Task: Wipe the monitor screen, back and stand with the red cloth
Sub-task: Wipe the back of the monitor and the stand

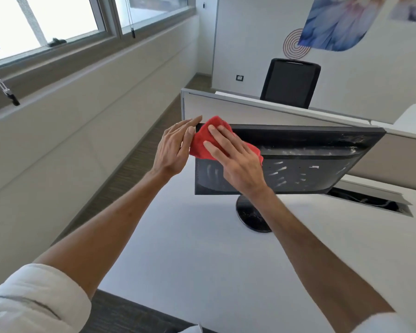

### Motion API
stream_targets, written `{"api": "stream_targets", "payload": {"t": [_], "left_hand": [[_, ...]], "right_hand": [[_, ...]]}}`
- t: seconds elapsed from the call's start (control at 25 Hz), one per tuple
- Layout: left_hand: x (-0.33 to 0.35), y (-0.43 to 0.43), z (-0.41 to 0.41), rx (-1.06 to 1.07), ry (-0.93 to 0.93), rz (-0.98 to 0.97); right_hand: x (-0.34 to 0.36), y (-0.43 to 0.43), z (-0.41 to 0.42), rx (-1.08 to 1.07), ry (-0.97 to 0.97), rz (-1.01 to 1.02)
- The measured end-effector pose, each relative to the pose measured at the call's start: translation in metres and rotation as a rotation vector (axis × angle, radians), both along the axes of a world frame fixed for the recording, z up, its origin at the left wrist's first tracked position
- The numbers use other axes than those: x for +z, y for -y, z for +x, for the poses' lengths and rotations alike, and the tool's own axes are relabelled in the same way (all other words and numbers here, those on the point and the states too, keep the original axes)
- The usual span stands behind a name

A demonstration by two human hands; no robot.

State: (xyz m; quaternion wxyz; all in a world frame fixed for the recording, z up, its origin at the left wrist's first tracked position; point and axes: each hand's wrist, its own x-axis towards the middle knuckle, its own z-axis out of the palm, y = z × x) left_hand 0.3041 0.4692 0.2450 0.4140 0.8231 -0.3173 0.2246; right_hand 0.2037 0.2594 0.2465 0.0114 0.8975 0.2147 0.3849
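Office interior, seen from above. Daylight enters through a row of windows (46,20) at upper left, with blind cords (131,19) hanging before the glass. Below them a pale wall (70,131) runs down to a strip of grey-brown carpeted floor (130,164). A white counter (190,255) fills the foreground; a cable opening (370,201) is set into it at right. Behind it stands a low partition (250,109), then a black office chair (289,82). The far wall carries a socket (239,77), a concentric-ring motif (292,48) and a blue petal print (334,22).
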Motion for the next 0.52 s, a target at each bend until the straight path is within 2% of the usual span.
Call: {"api": "stream_targets", "payload": {"t": [0.12, 0.24, 0.36, 0.52], "left_hand": [[0.0, 0.001, -0.001, 0.007, -0.049, -0.041], [-0.005, 0.0, -0.001, 0.017, -0.013, 0.012], [-0.011, 0.0, 0.003, 0.039, 0.015, 0.034], [-0.009, 0.009, 0.004, 0.056, 0.055, 0.009]], "right_hand": [[0.02, 0.01, 0.034, -0.043, -0.062, -0.294], [0.024, 0.033, 0.037, -0.09, -0.066, -0.441], [0.024, 0.07, 0.019, -0.157, -0.101, -0.433], [0.022, 0.123, -0.014, -0.32, -0.084, -0.297]]}}
